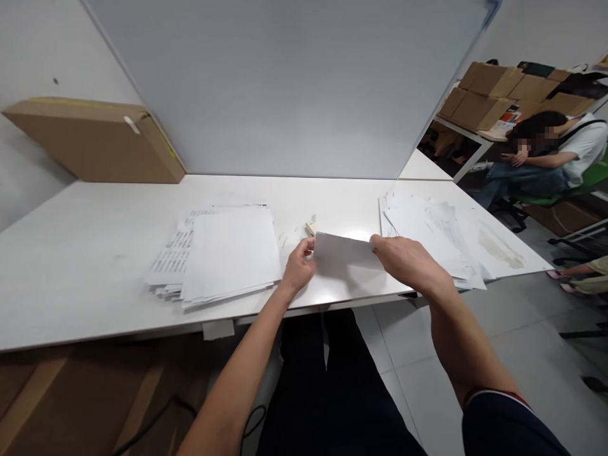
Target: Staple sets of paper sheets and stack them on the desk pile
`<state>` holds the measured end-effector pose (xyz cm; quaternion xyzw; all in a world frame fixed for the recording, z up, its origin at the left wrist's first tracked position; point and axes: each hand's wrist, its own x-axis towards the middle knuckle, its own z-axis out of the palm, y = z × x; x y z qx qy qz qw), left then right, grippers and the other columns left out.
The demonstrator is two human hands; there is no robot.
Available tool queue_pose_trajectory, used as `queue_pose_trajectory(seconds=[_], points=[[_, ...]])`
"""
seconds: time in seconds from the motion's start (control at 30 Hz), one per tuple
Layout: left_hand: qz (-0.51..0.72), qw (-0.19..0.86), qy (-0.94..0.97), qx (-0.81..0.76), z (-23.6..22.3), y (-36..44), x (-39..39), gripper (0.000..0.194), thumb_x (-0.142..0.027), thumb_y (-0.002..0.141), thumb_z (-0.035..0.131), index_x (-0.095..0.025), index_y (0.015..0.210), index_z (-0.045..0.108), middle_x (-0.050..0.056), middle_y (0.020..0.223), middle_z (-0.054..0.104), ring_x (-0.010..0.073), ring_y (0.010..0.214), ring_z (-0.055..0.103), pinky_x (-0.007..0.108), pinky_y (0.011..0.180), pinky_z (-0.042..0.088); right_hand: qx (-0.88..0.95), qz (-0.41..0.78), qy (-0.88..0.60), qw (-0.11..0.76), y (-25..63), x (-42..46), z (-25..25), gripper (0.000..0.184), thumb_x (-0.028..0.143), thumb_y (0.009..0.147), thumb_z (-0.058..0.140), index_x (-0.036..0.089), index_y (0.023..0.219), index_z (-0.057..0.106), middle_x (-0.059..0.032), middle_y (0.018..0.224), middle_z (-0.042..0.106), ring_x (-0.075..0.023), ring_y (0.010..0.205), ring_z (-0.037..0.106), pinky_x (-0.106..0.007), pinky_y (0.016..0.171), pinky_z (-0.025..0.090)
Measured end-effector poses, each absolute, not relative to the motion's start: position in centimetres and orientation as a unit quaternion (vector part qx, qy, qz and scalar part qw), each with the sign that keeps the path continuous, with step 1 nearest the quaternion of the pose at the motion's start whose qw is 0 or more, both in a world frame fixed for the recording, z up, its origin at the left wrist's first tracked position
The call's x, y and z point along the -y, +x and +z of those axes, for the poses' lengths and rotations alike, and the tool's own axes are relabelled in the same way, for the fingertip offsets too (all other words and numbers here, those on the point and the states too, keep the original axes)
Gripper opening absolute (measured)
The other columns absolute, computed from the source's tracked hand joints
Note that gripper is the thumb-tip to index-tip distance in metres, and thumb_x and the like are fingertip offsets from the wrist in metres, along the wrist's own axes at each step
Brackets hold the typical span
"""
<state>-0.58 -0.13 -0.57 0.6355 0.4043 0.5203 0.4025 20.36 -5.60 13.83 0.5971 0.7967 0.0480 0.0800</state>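
Note:
Between my two hands a sheet of white paper (349, 258) is held tilted above the front part of the white table. My left hand (300, 263) grips its left edge with curled fingers. Thumb and fingers of my right hand (403, 256) pinch its upper right corner. Just beyond the paper's left corner lies a small beige block (310, 228), partly hidden. To the left of my left hand is a thick stack of paper (232, 250), some sheets printed. A looser pile of paper (425, 231) spreads beyond my right hand.
A large cardboard box (95, 142) leans at the back left of the white table (109, 253). A pale upright panel (294, 88) closes off the back. A seated person (551, 152) and stacked boxes (489, 92) are at the far right.

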Motion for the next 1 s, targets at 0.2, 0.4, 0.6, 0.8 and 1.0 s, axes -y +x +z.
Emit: queue_pose_trajectory(seconds=[0.2,0.4,0.6,0.8,1.0], points=[[0.448,0.393,0.671,-0.442,-0.1,-0.4,0.5,0.028,-0.017,0.074,0.050,-0.018,0.101,0.057,0.003,0.092,0.063,0.0162,0.085,0.057,0.028,0.077,0.045,-0.800,0.050,0.593,0.080,20.5,5.4,13.2,0.013,0.016,0.088,0.033,0.021,0.076,0.035,0.0018,0.052,0.038,-0.0119,0.046,0.023,-0.029,0.049,0.014],[0.433,0.332,0.692,-0.472,-0.6,-0.4,0.5,0.015,-0.026,0.084,0.045,-0.020,0.091,0.058,0.002,0.078,0.061,0.0178,0.075,0.056,0.031,0.071,0.043,-0.802,0.027,0.596,0.036,20.3,5.4,13.8,0.013,0.018,0.088,0.035,0.021,0.076,0.039,0.0025,0.052,0.039,-0.0118,0.046,0.027,-0.028,0.049,0.016],[0.539,0.332,0.612,-0.474,-0.9,-0.6,0.2,0.022,-0.024,0.088,0.040,-0.022,0.105,0.055,0.004,0.091,0.064,0.0157,0.084,0.059,0.029,0.077,0.044,-0.717,-0.222,0.623,-0.220,24.3,4.6,13.5,0.019,0.037,0.085,0.047,0.020,0.077,0.048,-0.0003,0.065,0.055,-0.0142,0.058,0.050,-0.025,0.051,0.035],[0.476,0.213,0.671,-0.527,-1.4,-0.4,0.0,0.039,-0.009,0.083,0.035,-0.019,0.117,0.053,0.010,0.107,0.061,0.0222,0.104,0.054,0.039,0.092,0.040,-0.491,-0.602,0.593,-0.212,27.3,3.7,6.4,0.028,0.039,0.072,0.067,0.018,0.089,0.058,-0.0061,0.083,0.068,-0.0209,0.075,0.064,-0.031,0.065,0.051],[0.410,0.146,0.736,-0.519,-1.7,-0.2,-0.1,0.051,-0.002,0.080,0.031,-0.016,0.125,0.049,0.012,0.113,0.058,0.0234,0.107,0.050,0.040,0.095,0.037,-0.437,-0.616,0.615,-0.228,28.2,3.8,2.6,0.028,0.040,0.071,0.068,0.018,0.086,0.058,-0.0052,0.080,0.070,-0.0184,0.069,0.065,-0.026,0.057,0.050]])
